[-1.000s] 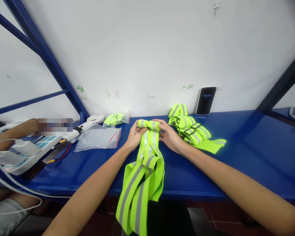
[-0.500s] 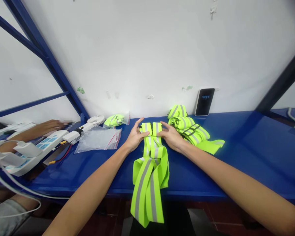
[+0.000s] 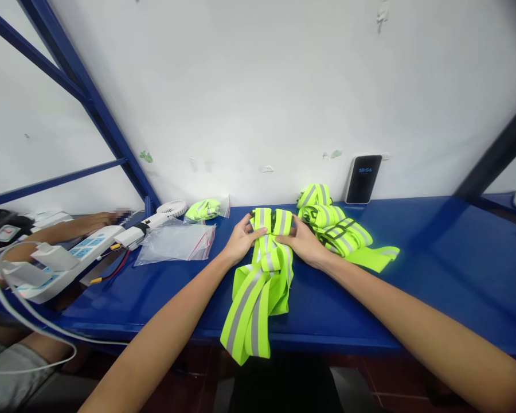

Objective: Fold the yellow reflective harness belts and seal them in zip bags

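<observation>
Vest: soft, light, floppy; tail droops off the shelf edge.
Left hand: pinching its folded top.
Right hand: pinching likewise.
Hold: that folded top.

Bright, even light, soft shadows, sharp centre, wide-angle bending at the edges, faint sheen on the blue shelf

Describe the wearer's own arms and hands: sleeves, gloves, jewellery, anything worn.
Both forearms are bare along all that shows; no sleeve comes into the picture. The left hand and right hand wear no gloves. No watch, bracelet or strap shows at either wrist, and no ring can be made out on the visible fingers. No markings show.
</observation>
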{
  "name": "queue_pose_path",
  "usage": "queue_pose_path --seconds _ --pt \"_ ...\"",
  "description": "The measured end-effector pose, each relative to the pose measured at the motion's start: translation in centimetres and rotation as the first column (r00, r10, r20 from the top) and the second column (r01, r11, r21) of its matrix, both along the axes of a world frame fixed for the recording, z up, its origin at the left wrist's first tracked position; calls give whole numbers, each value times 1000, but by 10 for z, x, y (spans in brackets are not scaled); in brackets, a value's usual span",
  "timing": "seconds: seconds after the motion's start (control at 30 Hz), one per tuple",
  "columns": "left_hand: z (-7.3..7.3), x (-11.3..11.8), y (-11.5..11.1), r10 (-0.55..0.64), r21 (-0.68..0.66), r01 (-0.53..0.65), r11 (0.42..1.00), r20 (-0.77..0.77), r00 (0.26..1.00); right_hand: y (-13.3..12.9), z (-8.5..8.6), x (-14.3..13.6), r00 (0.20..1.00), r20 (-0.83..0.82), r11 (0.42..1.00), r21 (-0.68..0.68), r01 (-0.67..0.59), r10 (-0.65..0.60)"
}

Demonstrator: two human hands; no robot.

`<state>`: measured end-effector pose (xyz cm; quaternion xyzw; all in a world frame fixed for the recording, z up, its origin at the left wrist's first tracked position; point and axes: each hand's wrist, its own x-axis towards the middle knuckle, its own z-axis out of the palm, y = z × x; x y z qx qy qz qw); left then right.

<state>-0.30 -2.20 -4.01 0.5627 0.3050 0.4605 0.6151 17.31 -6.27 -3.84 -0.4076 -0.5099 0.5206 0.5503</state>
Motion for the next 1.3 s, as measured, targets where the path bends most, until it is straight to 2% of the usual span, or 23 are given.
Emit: queue_pose_path --seconds 0.13,0.4,0.63,0.8,0.97,1.13,1.3 --pt "0 1 -1 -27 52 29 998 -41 999 2 -1 1 999 16 998 53 27 -28" --pt "2 2 -4 -49 74 51 996 -34 998 -1 3 2 995 87 992 117 35 -46" --pt "-1 3 -2 -59 88 64 994 -50 997 5 -7 8 920 327 951 282 125 -218" --pt "-1 2 -1 -47 102 51 993 -43 998 4 -5 9 885 399 940 325 106 -238" --pt "-1 2 -2 -60 92 61 994 -13 998 0 -2 8 909 360 943 319 91 -210" --pt "-5 2 1 -55 90 52 995 37 998 -4 2 3 977 208 972 237 5 -56" --pt "-5 2 0 -53 72 49 996 60 997 -4 3 -1 994 110 977 207 -44 22"
